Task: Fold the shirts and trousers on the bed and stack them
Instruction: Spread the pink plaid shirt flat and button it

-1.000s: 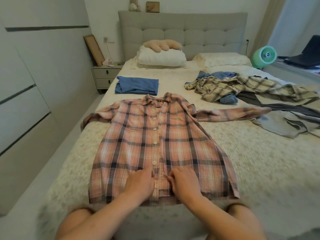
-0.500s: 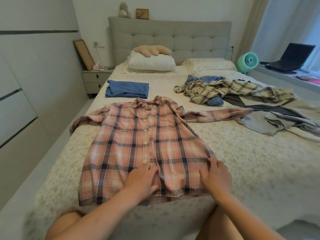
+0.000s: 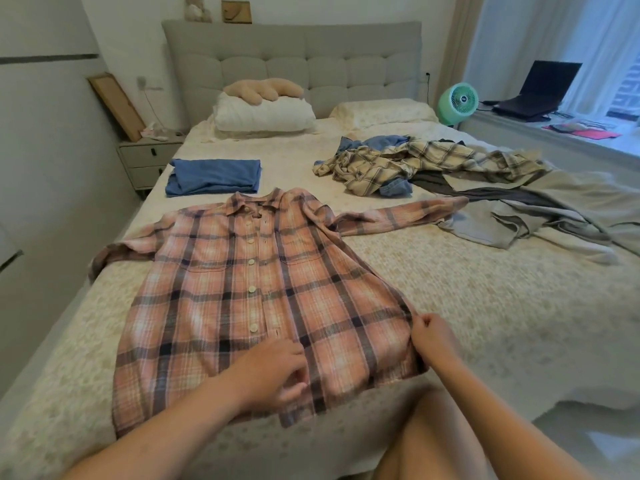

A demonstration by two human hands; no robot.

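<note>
A pink plaid shirt (image 3: pixel 242 289) lies buttoned and face up on the bed (image 3: pixel 485 306), sleeves spread to both sides. My left hand (image 3: pixel 273 372) pinches the fabric near the bottom of the button line. My right hand (image 3: pixel 433 336) grips the shirt's right side edge near the hem. A folded blue garment (image 3: pixel 214 176) sits beyond the collar. At the back right lies a loose heap: a cream plaid shirt (image 3: pixel 426 161), blue denim (image 3: pixel 384 143) under it, and grey clothes (image 3: pixel 519 216).
Two pillows (image 3: pixel 263 114) and a plush toy (image 3: pixel 263 90) lie at the headboard. A nightstand (image 3: pixel 149 161) stands left of the bed, a green fan (image 3: pixel 457 102) and a laptop (image 3: pixel 540 88) at the right by the window. My knees are at the bed's near edge.
My right hand slid from the shirt's middle out to its right side edge and now grips it. My left hand's fingers curled onto the fabric near the placket. The view shifted slightly.
</note>
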